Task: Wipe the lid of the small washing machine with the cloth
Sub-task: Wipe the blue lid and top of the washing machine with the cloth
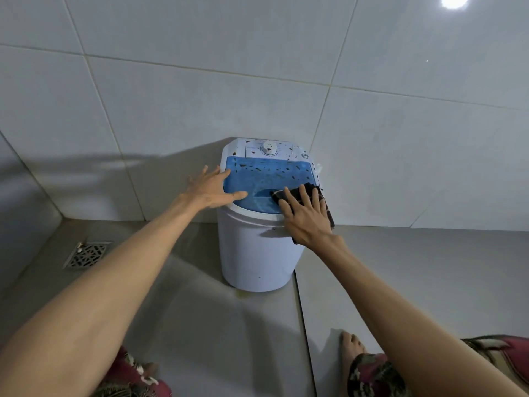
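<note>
A small white washing machine (254, 253) stands on the floor against the tiled wall. Its blue translucent lid (266, 174) is dotted with dark specks, more so toward the back. My right hand (307, 219) lies flat, fingers spread, pressing a dark cloth (312, 190) onto the lid's front right corner; part of the cloth hangs over the rim. My left hand (213, 187) rests open on the lid's left edge, thumb on the blue surface. A white control panel with a round dial (269, 147) sits behind the lid.
A metal floor drain (87, 255) is set in the floor at the left. Tiled walls meet in a corner at the left. My bare foot (350, 351) and patterned clothing show at the bottom. A dark floor joint runs down from the machine's base.
</note>
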